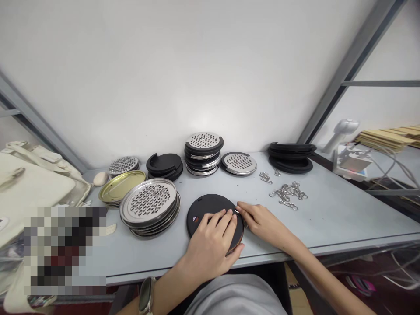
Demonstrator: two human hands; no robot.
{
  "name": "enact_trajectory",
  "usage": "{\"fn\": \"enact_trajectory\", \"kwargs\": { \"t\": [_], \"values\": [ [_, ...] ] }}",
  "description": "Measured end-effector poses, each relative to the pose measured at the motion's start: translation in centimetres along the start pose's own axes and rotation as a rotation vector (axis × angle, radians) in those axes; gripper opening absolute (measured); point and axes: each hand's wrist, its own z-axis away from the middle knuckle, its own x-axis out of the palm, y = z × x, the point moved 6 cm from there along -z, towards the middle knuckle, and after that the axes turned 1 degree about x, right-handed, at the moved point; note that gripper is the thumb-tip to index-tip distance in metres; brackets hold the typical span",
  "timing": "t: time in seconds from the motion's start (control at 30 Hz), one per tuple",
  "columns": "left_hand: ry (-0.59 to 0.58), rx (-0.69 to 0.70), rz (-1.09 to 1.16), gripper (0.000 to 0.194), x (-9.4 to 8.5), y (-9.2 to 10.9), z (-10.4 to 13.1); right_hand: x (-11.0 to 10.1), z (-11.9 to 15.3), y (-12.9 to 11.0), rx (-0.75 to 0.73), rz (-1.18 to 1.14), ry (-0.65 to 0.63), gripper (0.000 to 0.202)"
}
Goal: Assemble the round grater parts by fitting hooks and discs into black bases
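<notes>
- We have the black disc (208, 202) on the table (210, 179), right under our hands; it lies flat, or nearly so.
- Our left hand (213, 236) holds it steady, fingers laid together across the top and thumb against the near rim.
- Our right hand (257, 218) has its fingertips together on a clip (236, 210) at the disc's right edge, just beside the left fingertips.
- We judge this disc to be partway along: the clip is at the rim, but we cannot tell whether it is through and fastened.
- Straight beyond our grip we see a stack (203, 151) of perforated plates and black rims, and just right of it a single rimmed plate (239, 162). These look already fitted; we make out no clip on them.
- Left of our left hand, the graters (152, 203) lie piled without black rims, with the gold lids (123, 186) behind them. We take these as parts not yet joined.
- Beyond and left of the disc, the black holders (164, 166) show no plate on top; far right, beyond our right hand, the black covers (290, 157) sit stacked.
- Nearer the right hand, the loose clips (288, 192) lie tangled, so we judge that much clip work is left.
</notes>
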Motion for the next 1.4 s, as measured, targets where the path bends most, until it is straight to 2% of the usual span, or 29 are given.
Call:
{"fn": "enact_trajectory", "kwargs": {
  "t": [0.2,0.5,0.83,1.0,1.4],
  "values": [
    [-0.01,-0.017,0.007,0.05,0.0,-0.01,-0.06,0.17,0.35,-0.02,0.087,0.031,0.03,0.026],
    [0.01,-0.011,-0.001,0.05,-0.18,0.03,0.0,0.42,0.46,-0.05,0.109,0.095,0.066,0.025],
    [0.039,-0.034,0.0,0.049,-0.07,-0.17,0.11,-0.16,0.58,0.35,-0.034,0.084,0.039,0.028],
    [0.037,-0.055,-0.014,0.051,-0.05,-0.51,0.24,-0.35,0.96,0.5,-0.104,-0.007,-0.004,0.031],
    [0.001,-0.022,-0.049,0.049,0.01,-0.4,0.37,-0.49,0.94,0.44,-0.08,-0.105,0.023,0.035]
  ]
}}
